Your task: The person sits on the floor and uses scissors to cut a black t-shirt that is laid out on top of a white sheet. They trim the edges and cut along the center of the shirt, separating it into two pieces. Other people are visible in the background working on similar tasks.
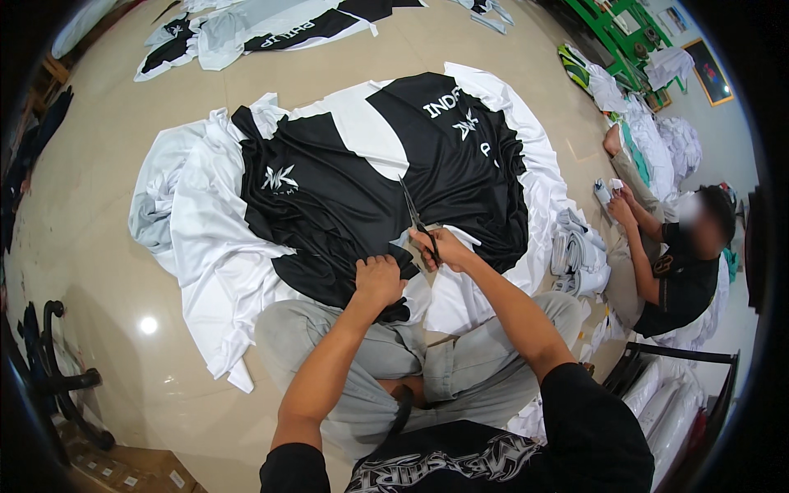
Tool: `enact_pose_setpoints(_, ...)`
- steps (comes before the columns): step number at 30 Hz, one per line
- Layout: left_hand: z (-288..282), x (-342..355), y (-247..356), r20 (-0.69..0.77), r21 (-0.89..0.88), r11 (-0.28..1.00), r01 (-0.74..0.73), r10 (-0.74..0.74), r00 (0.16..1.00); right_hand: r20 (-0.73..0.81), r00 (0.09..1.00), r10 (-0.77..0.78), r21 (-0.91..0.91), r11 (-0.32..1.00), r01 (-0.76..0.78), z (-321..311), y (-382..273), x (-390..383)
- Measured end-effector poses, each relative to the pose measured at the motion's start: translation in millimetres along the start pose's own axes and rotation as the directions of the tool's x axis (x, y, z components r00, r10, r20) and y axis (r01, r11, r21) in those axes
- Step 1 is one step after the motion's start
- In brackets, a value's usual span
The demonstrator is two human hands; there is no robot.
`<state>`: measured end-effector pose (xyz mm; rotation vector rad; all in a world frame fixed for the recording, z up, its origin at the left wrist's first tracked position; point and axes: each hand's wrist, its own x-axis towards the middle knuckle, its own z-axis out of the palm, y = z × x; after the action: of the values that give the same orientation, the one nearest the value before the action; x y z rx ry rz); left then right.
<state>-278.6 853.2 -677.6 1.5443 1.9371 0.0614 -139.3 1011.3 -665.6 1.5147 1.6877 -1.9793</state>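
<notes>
A large printed cloth [325,189], black and white with white logos, lies rumpled on the floor before my crossed legs. My right hand [445,249] is closed round the dark handles of a pair of scissors [409,204]. Their blades point away from me, over the black part, with the tip at the edge of a rounded white area [386,158]. My left hand [380,281] presses on a bunched black fold of the cloth near my lap, fingers curled over it. Whether the blades have fabric between them is hard to make out.
More printed cloth pieces [271,37] lie at the far side. To the right are folded grey-white bundles [579,255] and a seated co-worker [678,263] handling a small pale item. A green metal frame [604,37] stands at the far right, a cardboard box [123,468] near left.
</notes>
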Motion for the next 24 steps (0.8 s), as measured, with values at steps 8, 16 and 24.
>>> enact_pose_setpoints(8,2,0,0,-0.038,0.009,1.0,-0.015,0.015,0.999,0.012,1.0,0.002,0.009,1.0,-0.002,-3,5,2)
enact_pose_setpoints(16,1,-2,0,-0.015,0.012,1.0,-0.007,0.007,1.0,0.036,0.999,0.034,0.045,0.998,-0.035,-5,-4,-1)
enact_pose_setpoints(24,-3,-7,0,0.04,0.005,1.0,0.009,-0.01,0.999,0.127,0.992,-0.017,0.1,0.995,0.004,-6,-20,16)
